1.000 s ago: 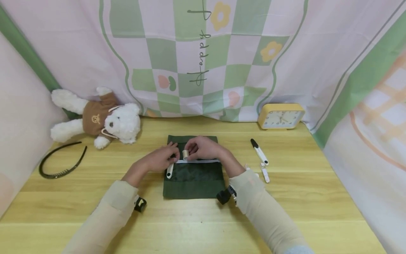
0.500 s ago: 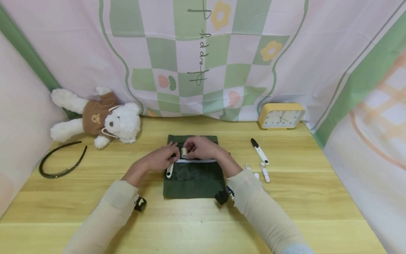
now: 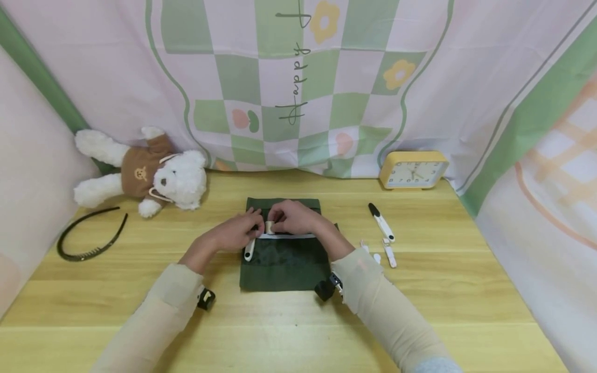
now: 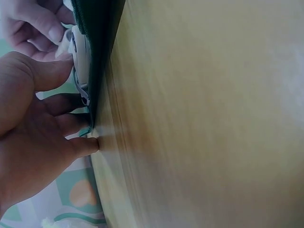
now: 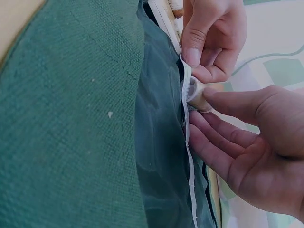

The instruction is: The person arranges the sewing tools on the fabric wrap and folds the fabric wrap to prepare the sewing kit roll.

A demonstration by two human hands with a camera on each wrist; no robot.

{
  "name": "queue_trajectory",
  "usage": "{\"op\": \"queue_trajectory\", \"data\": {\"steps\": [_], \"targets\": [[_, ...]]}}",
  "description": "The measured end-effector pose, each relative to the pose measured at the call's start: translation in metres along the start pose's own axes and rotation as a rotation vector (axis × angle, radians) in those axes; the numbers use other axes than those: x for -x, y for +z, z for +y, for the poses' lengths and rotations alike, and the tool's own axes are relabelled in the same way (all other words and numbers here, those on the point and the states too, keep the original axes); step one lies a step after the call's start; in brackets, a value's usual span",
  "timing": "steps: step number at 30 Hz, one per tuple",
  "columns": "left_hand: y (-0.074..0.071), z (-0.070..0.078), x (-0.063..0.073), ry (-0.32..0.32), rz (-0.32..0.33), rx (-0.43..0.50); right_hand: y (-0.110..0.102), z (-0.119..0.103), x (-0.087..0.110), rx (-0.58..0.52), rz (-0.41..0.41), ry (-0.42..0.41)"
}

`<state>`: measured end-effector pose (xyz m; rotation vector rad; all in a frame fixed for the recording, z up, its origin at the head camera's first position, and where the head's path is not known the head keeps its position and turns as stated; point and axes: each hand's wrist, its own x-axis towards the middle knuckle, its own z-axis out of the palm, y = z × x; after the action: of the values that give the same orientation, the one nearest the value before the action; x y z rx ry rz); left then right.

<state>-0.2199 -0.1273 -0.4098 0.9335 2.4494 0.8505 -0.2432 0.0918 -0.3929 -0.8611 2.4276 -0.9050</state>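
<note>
Head view shows a dark green cloth pouch [image 3: 284,278] lying flat on the wooden table [image 3: 247,336], with both hands close together over it. The right hand [image 3: 295,217] holds a small pale spool [image 3: 269,227] between its thumb and fingers. The spool is just behind the white band [image 3: 294,236] that runs along the top of the pocket, and in the right wrist view its end is right beside that band. The left hand [image 3: 237,231] seems to pinch the same band near its left end, but the fingertips are partly hidden, so I can't be quite sure. Just under that hand, a white-handled tool [image 3: 250,250] shows on the left side of the pouch. I think the step now is tucking the spool into the pocket, and it is not all the way in yet. The next move calls for keeping the band pulled away, pushing the spool down gently, and then letting go. A black and white tool [image 3: 382,223] and a white clip [image 3: 389,253] lie off to the right, outside the pouch.
</note>
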Motion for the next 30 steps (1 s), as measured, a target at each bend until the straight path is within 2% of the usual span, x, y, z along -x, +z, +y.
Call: {"op": "queue_trajectory", "data": {"steps": [15, 25, 30], "targets": [[0.0023, -0.0029, 0.0, 0.069, 0.015, 0.005, 0.0028, -0.0004, -0.0057, 0.016, 0.045, 0.024], [0.0025, -0.0038, 0.0016, 0.062, 0.05, -0.015, 0.0006, 0.0024, -0.0043, -0.04, 0.024, -0.019], [0.0036, -0.0057, 0.0013, 0.076, 0.063, -0.017, 0.0012, 0.0057, -0.0043, -0.105, -0.006, 0.01]]}}
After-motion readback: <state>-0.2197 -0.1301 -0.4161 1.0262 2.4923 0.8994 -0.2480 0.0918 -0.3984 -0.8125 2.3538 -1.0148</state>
